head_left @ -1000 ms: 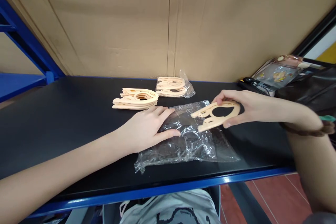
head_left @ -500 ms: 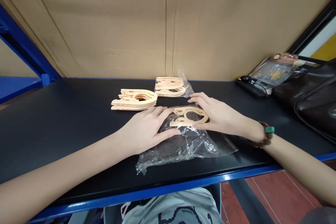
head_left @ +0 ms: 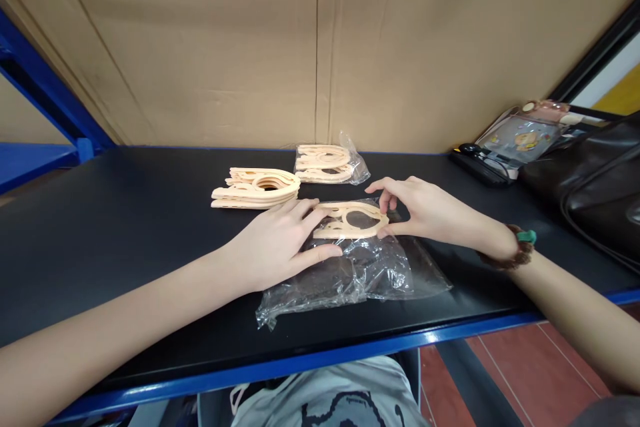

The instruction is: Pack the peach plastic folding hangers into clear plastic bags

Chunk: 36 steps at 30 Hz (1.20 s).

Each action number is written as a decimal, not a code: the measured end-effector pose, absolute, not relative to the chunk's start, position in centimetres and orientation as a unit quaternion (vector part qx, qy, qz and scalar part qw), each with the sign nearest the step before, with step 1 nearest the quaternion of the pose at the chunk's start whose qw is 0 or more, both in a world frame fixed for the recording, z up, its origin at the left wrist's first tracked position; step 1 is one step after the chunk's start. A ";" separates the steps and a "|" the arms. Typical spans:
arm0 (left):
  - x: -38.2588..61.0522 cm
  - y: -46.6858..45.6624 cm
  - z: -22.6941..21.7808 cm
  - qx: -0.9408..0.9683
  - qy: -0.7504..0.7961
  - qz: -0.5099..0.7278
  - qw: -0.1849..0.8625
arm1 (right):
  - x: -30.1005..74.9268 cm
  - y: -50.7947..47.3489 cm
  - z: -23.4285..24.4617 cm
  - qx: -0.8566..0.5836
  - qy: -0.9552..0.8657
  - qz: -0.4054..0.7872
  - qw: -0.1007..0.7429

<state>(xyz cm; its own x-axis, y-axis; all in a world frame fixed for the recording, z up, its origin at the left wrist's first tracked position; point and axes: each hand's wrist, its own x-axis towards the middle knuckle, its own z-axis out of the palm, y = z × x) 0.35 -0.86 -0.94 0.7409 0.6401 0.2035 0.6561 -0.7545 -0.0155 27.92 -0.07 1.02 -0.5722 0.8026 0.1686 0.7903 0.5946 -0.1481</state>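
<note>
A flat peach plastic piece (head_left: 353, 219) with an oval cut-out lies on top of a stack of clear plastic bags (head_left: 360, 270) on the black table (head_left: 125, 240). My right hand (head_left: 425, 210) pinches the piece's right end between thumb and fingers. My left hand (head_left: 280, 243) rests flat on the left part of the bags, fingers stretched out, fingertips touching the piece's left end. A loose pile of the same peach pieces (head_left: 257, 188) lies just beyond my left hand. A bagged bundle of peach pieces (head_left: 327, 164) sits behind it near the wall.
A cardboard wall (head_left: 320, 40) backs the table. At the right are a dark bag (head_left: 595, 173), a black device (head_left: 477, 163) and a packaged item (head_left: 525, 137). Blue shelf framing (head_left: 45, 93) stands at the left. The table's blue front edge (head_left: 350, 353) runs above my lap.
My right hand brought the peach piece from the air down onto the bags and slid it left toward my left hand's fingertips. My left hand stayed put.
</note>
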 end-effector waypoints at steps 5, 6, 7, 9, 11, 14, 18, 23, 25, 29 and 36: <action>0.3 -0.7 -1.1 -0.935 -0.334 -0.109 0.046 | 26.8 -0.4 0.3 -0.446 -0.887 -0.008 0.120; 0.3 -0.7 -1.2 -0.936 -0.332 -0.111 0.046 | 26.6 -0.5 0.0 -0.443 -0.888 -0.011 0.122; 0.3 -0.7 -1.2 -0.936 -0.332 -0.112 0.046 | 26.3 -0.7 -0.2 -0.440 -0.889 -0.013 0.126; 0.3 -0.8 -1.2 -0.935 -0.333 -0.113 0.046 | 25.8 -0.9 -0.6 -0.429 -0.892 -0.012 0.140; 0.3 -0.8 -1.2 -0.934 -0.336 -0.112 0.047 | 25.5 -1.2 -0.7 -0.422 -0.894 0.003 0.152; 0.4 -0.8 -1.2 -0.931 -0.346 -0.106 0.049 | 25.7 -1.3 -0.2 -0.436 -0.885 0.038 0.158; 0.4 -0.8 -1.1 -0.929 -0.356 -0.089 0.047 | 26.7 -0.9 0.9 -0.486 -0.858 0.048 0.159; 0.4 -0.9 -1.0 -0.928 -0.358 -0.085 0.050 | 27.3 -0.5 0.9 -0.457 -0.850 0.172 0.195; 0.4 -0.8 -1.0 -0.929 -0.354 -0.093 0.048 | 27.3 -0.5 0.7 -0.439 -0.848 0.211 0.209; 0.4 -0.8 -1.0 -0.933 -0.343 -0.104 0.034 | 27.2 -0.7 0.5 -0.411 -0.846 0.257 0.221; 0.4 -0.9 -0.8 -0.934 -0.339 -0.111 0.018 | 27.0 -0.8 0.5 -0.382 -0.856 0.275 0.216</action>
